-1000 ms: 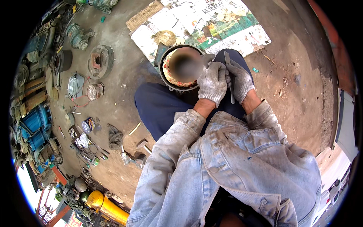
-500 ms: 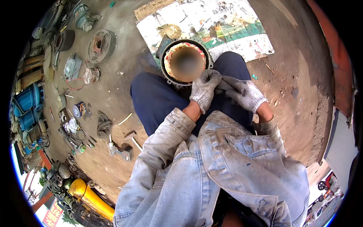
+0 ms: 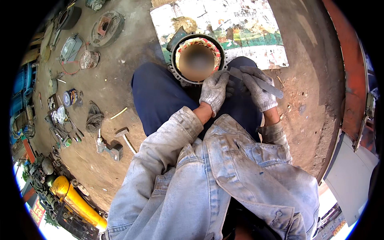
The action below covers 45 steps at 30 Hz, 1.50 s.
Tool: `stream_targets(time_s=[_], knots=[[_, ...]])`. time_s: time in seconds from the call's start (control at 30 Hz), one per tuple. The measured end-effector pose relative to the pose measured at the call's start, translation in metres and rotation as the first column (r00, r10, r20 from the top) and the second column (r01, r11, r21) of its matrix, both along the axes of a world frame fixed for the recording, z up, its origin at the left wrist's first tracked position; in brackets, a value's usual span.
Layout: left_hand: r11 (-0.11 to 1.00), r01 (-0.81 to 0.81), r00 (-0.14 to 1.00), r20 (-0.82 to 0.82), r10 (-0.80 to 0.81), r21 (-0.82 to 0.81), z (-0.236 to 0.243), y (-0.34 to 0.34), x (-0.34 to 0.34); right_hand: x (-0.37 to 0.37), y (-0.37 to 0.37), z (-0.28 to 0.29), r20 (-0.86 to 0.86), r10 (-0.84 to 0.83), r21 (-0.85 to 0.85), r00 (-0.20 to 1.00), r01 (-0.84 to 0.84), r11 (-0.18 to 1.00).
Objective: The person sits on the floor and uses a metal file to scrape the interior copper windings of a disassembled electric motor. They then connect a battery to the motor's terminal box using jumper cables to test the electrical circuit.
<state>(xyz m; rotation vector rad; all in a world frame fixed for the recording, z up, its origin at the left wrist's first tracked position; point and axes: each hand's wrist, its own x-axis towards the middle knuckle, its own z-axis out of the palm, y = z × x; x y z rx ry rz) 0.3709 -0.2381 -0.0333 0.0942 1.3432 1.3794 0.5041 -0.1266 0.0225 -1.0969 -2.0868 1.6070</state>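
Observation:
Between my knees sits a dark round metal housing (image 3: 174, 61) with a red-and-cream lining (image 3: 217, 54); its centre is blurred. My left hand (image 3: 216, 89), in a grey knit glove, is closed at the housing's near right rim; what its fingers hold is hidden. My right hand (image 3: 256, 89), gloved the same way, grips a flat grey metal strip (image 3: 271, 89) that lies diagonally, one end near my left fingers and the other sticking out to the right.
Painted cardboard (image 3: 256, 24) lies beyond the housing. At my left on the floor are a hammer (image 3: 124, 133), a cordless power tool (image 3: 110, 149), a rag (image 3: 94, 117), cans (image 3: 71, 97) and motor parts (image 3: 107, 28). A yellow cylinder (image 3: 76, 198) is at lower left, a rust-red metal panel (image 3: 349, 80) at far right.
The metal strip, almost vertical a second ago, now lies diagonally in my right hand. Both hands shifted down, then slightly up, and stay close together. The whole view has shifted a little.

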Motion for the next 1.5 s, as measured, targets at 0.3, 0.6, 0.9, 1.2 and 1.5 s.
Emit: stream_targets(time_s=[0.3, 0.6, 0.9, 1.2, 1.5], knots=[[1.000, 0.013, 0.992, -0.127, -0.016, -0.024, 0.007, 0.004, -0.014, -0.051, 0.052, -0.019, 0.132, 0.260, 0.425, 0.957, -0.292, 0.857], [0.990, 0.137, 0.986, -0.088, -0.139, -0.025, 0.003, 0.006, -0.026, -0.065, 0.057, -0.015, 0.332, 0.360, 0.479, 0.872, -0.485, 0.732], [0.980, 0.194, 0.975, -0.108, -0.196, -0.035, 0.001, 0.009, -0.028, -0.068, 0.065, -0.020, 0.279, 0.388, 0.588, 0.878, -0.476, 0.654], [0.990, 0.132, 0.983, -0.122, -0.136, -0.039, 0.010, 0.007, -0.028, -0.075, 0.076, 0.001, 0.370, 0.566, 0.445, 0.737, -0.675, 0.588], [0.996, 0.089, 0.976, -0.200, -0.088, -0.004, -0.004, 0.006, -0.027, -0.061, 0.060, 0.001, 0.395, 0.556, 0.329, 0.732, -0.677, 0.658]])
